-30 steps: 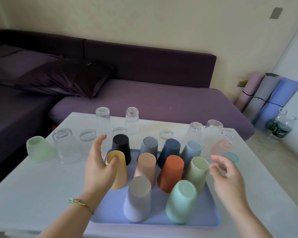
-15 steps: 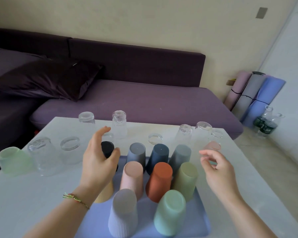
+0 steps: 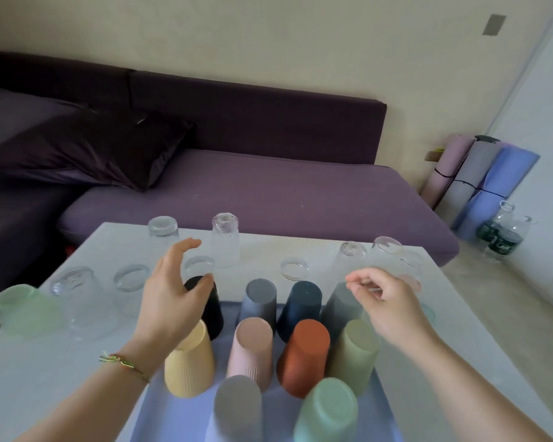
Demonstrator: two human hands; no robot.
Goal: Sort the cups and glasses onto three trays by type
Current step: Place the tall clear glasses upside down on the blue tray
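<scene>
Several coloured ribbed cups stand upside down on a blue tray [image 3: 179,413] at the near middle of the white table [image 3: 45,378]: black [image 3: 209,309], yellow [image 3: 189,365], pink [image 3: 251,349], orange [image 3: 304,355], navy [image 3: 300,303]. My left hand [image 3: 170,295] hovers open over the black and yellow cups, holding nothing. My right hand [image 3: 387,301] floats above the grey-blue cup, fingers loosely curled and apart, empty. Clear glasses stand upside down behind the tray, among them a tall one [image 3: 225,242] and a wide one [image 3: 79,298]. A frosted green cup [image 3: 24,311] sits far left.
A purple sofa [image 3: 268,193] with a dark pillow [image 3: 93,151] runs behind the table. Rolled mats [image 3: 473,173] and water bottles [image 3: 502,237] stand on the floor at the right. More clear glasses [image 3: 385,253] and a frosted pink cup crowd the table's far right corner.
Both hands have moved forward over the tray toward the back rows. The right hand now covers the grey-blue cup. The camera view has shifted slightly.
</scene>
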